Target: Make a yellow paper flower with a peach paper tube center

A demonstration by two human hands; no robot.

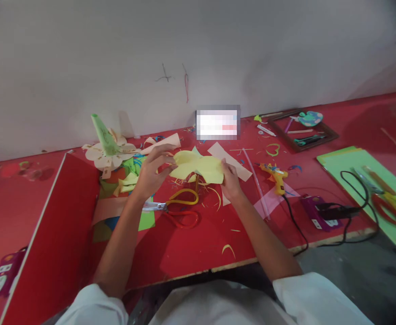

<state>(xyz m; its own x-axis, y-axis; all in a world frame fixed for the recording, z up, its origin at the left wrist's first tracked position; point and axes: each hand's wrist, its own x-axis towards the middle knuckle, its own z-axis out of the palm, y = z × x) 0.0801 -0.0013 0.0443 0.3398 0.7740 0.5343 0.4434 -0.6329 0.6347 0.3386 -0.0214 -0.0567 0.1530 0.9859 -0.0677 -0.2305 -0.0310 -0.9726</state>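
1. Two sides of a lobed yellow paper cut-out (pixel 211 169) are held up by a person's bare hands above a red tabletop (pixel 184 253), to the left of a yellow glue gun (pixel 279 180)
2. Left hand (pixel 155 169), farther left of the glue gun: the thumb and a fingertip pinch the cut-out's left edge, while the other fingers arch loosely
3. Right hand (pixel 231 180), also left of the glue gun but nearer to it: thumb and fingers are closed on the cut-out's right edge
4. Left of the glue gun and nearer the person, scissors with one yellow and one red handle (pixel 163 206) lie with their handles spread
5. Just left of the glue gun lies a long translucent stick (pixel 255 180)
6. Far left of the glue gun, a green paper cone (pixel 103 137) rises from a cream flower shape (pixel 113 161), beside heaped coloured paper scraps (pixel 128 168)
7. Right of the glue gun and nearer the person, a purple socket box (pixel 311 205) bears a black plug (pixel 340 211)
8. Farther right of the glue gun, green sheets (pixel 347 158) carry a second pair of scissors (pixel 379 192)
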